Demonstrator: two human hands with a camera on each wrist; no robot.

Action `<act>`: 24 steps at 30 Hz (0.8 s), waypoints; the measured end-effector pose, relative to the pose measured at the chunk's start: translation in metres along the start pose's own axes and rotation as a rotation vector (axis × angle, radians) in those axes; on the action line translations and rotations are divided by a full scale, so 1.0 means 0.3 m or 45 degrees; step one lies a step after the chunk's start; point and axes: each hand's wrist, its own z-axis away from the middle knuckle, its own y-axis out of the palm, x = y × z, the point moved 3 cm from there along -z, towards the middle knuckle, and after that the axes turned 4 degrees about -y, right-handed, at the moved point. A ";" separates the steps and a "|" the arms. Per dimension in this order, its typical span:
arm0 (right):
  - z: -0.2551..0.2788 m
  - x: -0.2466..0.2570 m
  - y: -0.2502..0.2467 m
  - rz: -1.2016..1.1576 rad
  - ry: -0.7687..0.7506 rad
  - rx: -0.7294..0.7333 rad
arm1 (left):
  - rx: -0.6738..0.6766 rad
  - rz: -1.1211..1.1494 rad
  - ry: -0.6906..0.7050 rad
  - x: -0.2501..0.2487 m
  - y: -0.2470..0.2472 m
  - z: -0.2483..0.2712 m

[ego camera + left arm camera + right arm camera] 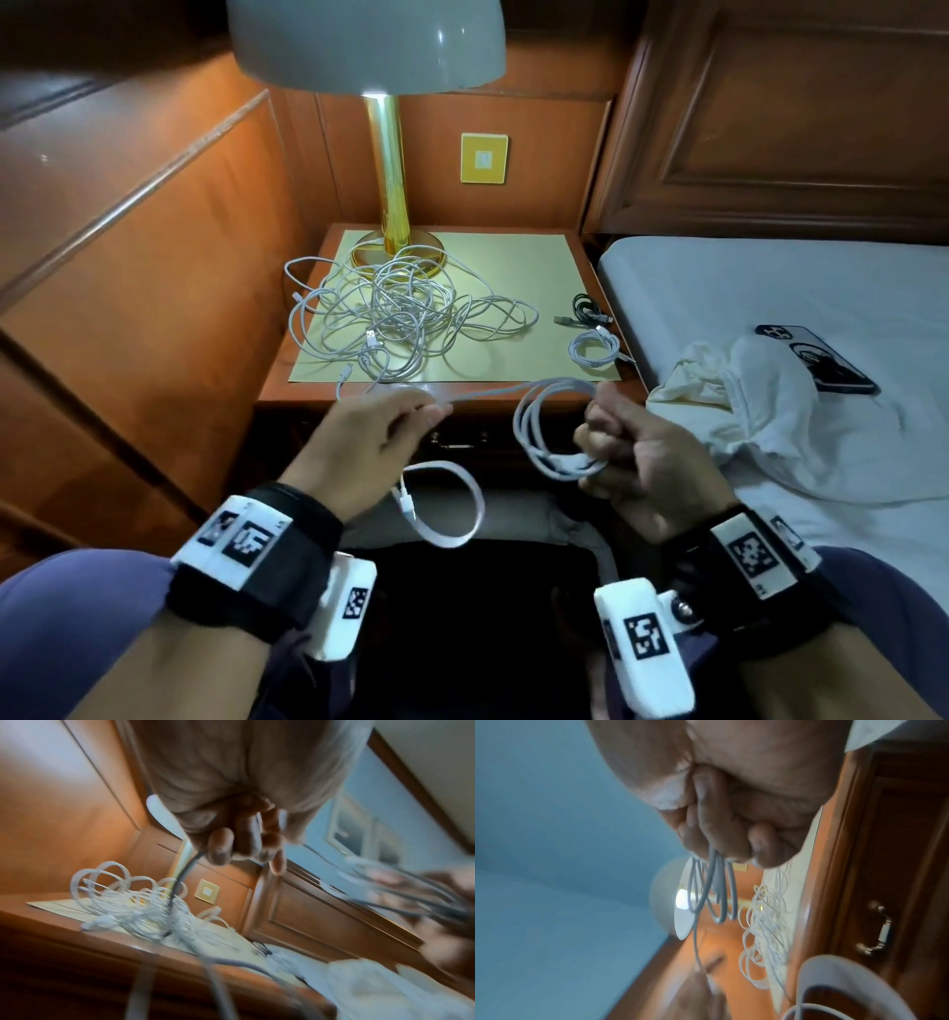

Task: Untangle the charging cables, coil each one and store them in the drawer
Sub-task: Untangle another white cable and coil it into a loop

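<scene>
A tangle of white cables (pixel 405 308) (pixel 144 912) (pixel 765 923) lies on the nightstand (pixel 580 241) in front of the lamp base. My right hand (pixel 631 452) (pixel 731 833) grips a small coil of one white cable (pixel 554 431) (pixel 713 892) in front of the nightstand. From the coil the cable runs left to my left hand (pixel 380 437) (pixel 241 845), which pinches it; its loose end (pixel 447 509) hangs in a loop below. A coiled white cable (pixel 595 349) and a coiled black cable (pixel 585 308) rest at the nightstand's right edge. The drawer handle (pixel 877 931) is closed against the front.
A lamp (pixel 380 154) with a gold stem stands at the back of the nightstand. A bed (pixel 770 288) to the right carries a crumpled white cloth (pixel 760 411) and a phone (pixel 816 360). Wood panelling closes the left side.
</scene>
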 end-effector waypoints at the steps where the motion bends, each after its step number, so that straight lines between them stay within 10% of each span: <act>1: 0.001 0.022 -0.024 -0.052 -0.052 -0.071 | -0.024 -0.018 -0.066 0.023 -0.032 -0.009; 12: 0.001 0.002 0.014 -0.064 -0.495 -0.054 | -0.141 -0.194 -0.043 0.003 0.091 0.039; 19: 0.024 -0.066 0.051 1.071 -0.715 0.030 | 0.276 0.086 0.202 -0.095 0.149 0.067; 24: 0.003 -0.104 0.070 1.334 -0.515 0.236 | 0.208 0.216 0.243 -0.113 0.110 0.056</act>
